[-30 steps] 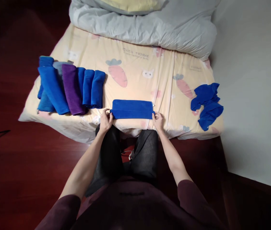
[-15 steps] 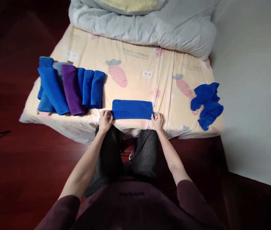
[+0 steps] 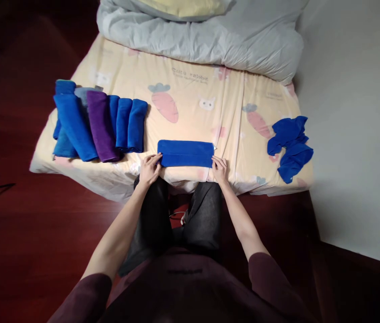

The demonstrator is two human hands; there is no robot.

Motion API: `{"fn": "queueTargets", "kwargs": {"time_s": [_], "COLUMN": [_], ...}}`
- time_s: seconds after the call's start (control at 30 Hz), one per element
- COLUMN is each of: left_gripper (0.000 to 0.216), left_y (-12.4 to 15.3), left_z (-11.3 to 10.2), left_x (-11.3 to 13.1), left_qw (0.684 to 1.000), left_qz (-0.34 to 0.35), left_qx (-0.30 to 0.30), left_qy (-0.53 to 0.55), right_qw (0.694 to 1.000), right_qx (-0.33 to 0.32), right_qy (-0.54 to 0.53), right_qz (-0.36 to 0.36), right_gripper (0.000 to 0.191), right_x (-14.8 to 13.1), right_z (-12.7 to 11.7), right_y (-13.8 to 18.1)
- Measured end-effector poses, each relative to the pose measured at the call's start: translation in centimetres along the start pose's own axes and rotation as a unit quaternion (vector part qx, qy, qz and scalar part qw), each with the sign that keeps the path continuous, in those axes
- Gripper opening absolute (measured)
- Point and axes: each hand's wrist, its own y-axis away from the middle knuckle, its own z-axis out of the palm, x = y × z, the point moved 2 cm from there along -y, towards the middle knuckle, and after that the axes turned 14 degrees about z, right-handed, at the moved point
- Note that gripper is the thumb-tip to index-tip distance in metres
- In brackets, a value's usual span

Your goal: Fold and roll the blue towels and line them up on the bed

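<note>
A blue towel point(image 3: 185, 153), folded into a long narrow strip, lies at the near edge of the bed point(image 3: 190, 107). My left hand point(image 3: 149, 169) pinches its near left corner. My right hand point(image 3: 220, 169) grips its near right corner with curled fingers. Both hands rest on the mattress edge, just above my knees.
A row of several folded towels point(image 3: 98, 122), blue with one purple, lies on the bed at the left. Loose crumpled blue cloths point(image 3: 290, 146) sit at the right edge. A grey duvet point(image 3: 203, 33) is bunched at the far end. Dark wood floor lies left, a pale wall right.
The near edge of the blue towel, lifted a second ago, now lies flat. Both hands slid slightly toward me along the towel's near corners.
</note>
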Motion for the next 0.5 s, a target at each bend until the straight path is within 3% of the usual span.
{"fn": "queueTargets", "kwargs": {"time_s": [0.27,0.5], "left_gripper": [0.071,0.057], "left_y": [0.09,-0.04], "left_z": [0.2,-0.14], "left_x": [-0.12,-0.15], "left_qw": [0.999,1.0], "left_qz": [0.001,-0.002], "left_qx": [-0.025,-0.007], "left_qy": [-0.028,0.0], "right_qw": [0.997,0.998], "right_qx": [-0.059,-0.056], "right_qy": [0.047,0.035], "right_qz": [-0.029,-0.018], "right_gripper": [0.049,0.051], "right_x": [-0.31,-0.34], "right_z": [-1.02,-0.99], "right_y": [0.21,0.12]}}
